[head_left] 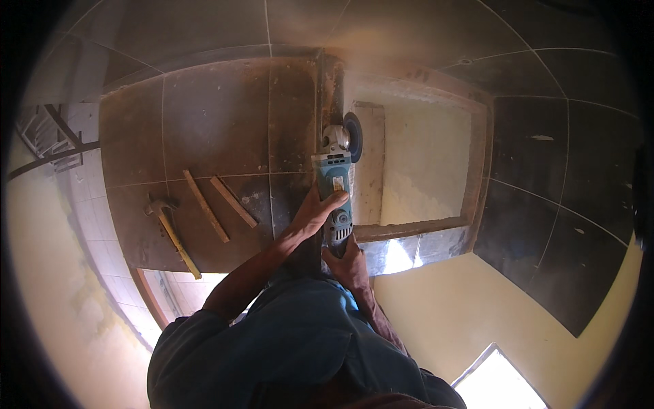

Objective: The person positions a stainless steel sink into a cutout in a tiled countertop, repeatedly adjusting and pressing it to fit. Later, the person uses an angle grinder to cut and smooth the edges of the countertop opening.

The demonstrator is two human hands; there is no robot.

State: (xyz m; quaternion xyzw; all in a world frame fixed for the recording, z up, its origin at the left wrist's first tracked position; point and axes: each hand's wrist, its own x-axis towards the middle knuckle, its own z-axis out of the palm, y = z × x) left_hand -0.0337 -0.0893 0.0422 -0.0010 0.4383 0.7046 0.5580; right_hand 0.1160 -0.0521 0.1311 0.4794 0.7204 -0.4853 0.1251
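Observation:
A teal angle grinder (334, 198) lies lengthwise in front of me, its metal head pointing away. The dark round disc (353, 136) stands upright on the head's right side, along the left edge of a rectangular opening in the tiled counter (218, 123). My left hand (315, 213) is wrapped round the grinder's body, thumb across the top. Closer to me, my right hand (349, 264) grips the rear end of the tool. Whether the disc touches the tile edge, I cannot tell.
On the counter's left lie a hammer (174, 235) and two wooden strips, one longer (206, 206) and one shorter (234, 202). Dark tiled walls (531, 150) rise behind and to the right. Light-coloured boards (369, 163) show inside the opening. Haze hangs near the back wall.

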